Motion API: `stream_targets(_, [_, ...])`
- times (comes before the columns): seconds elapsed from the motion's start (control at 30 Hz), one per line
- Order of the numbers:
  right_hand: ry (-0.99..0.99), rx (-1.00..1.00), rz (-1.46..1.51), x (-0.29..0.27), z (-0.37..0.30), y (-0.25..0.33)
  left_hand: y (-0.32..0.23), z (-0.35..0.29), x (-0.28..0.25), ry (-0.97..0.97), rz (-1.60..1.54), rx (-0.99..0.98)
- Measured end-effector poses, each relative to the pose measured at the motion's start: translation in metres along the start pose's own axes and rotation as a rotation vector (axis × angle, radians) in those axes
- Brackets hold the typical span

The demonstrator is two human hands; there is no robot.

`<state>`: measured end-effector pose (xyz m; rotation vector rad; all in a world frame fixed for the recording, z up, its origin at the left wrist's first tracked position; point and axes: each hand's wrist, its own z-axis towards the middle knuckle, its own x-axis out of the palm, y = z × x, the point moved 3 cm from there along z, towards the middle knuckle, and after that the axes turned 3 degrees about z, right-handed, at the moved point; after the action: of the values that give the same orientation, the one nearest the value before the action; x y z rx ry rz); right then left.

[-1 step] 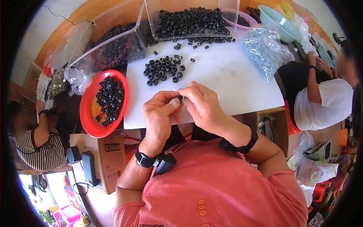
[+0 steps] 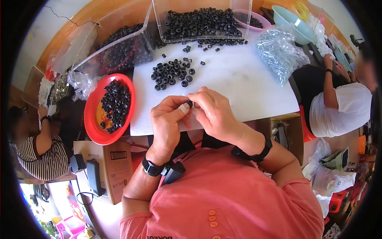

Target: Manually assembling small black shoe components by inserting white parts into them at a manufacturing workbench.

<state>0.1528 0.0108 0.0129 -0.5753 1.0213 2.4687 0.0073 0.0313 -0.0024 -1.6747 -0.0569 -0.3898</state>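
Above the front edge of the white work surface, my two hands meet. My left hand pinches a small black plastic part between thumb and forefinger; something whitish is wrapped around the thumb. My right hand has its bent fingertips closed in against the same part, and what they pinch is hidden. Just beyond lies a loose pile of black ring-shaped parts, with holes through several of them. To the left, a red oval tray holds more black parts.
Two clear plastic bins, one at the back and one at back left, contain black parts. A bag of small shiny metal pieces lies at right, near a light blue basin. Cardboard boxes stand below. People sit on either side.
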Motion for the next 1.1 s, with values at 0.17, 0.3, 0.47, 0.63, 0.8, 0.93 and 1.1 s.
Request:
stream_targets(0.17, [-0.103,0.021,-0.170,0.016,-0.003,0.002,0.003,0.000,0.002,-0.018,0.072,0.082])
stream_targets(0.3, [-0.140,-0.022,-0.313,0.011,0.000,0.005,-0.005,-0.005,0.006,0.000,0.120,0.045])
stream_targets(0.47, [-0.089,-0.041,-0.258,0.005,-0.001,-0.001,-0.011,-0.002,0.000,0.178,0.251,-0.064])
stream_targets(0.63, [-0.054,0.055,-0.068,0.008,0.001,-0.003,-0.004,0.000,-0.001,0.121,0.179,-0.054])
stream_targets(0.8, [-0.054,-0.028,-0.180,0.009,0.005,0.003,0.000,-0.001,-0.002,0.116,0.158,-0.069])
stream_targets(0.93, [0.003,0.030,-0.152,0.008,0.003,0.001,-0.001,-0.002,0.001,0.129,0.163,-0.036])
stream_targets(1.1, [-0.053,-0.024,-0.271,0.012,-0.003,0.005,-0.001,-0.003,0.001,0.120,0.185,-0.087])
